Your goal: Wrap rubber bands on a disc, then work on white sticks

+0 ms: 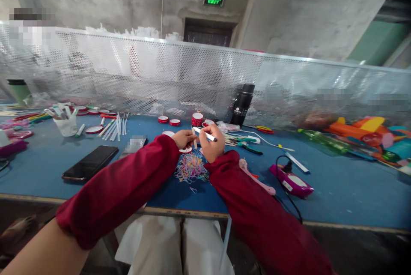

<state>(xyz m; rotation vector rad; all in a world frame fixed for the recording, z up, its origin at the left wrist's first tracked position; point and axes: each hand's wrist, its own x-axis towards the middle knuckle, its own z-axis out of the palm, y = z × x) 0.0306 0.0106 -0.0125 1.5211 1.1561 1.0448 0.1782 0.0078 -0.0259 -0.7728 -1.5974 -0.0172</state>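
Both my arms wear dark red sleeves and meet over the blue table. My left hand pinches a short white stick held upright. My right hand is closed around a white pen-like stick that lies across its fingers, its dark tip pointing left towards the left hand. Right below both hands lies a heap of thin coloured rubber bands. A red roll of tape stands just beyond the hands.
A black phone lies at the left, a white cup of sticks farther left. Red lids, loose white sticks, a black flask, a purple glue gun with cord, scissors and coloured foam pieces surround. A perforated metal screen backs the table.
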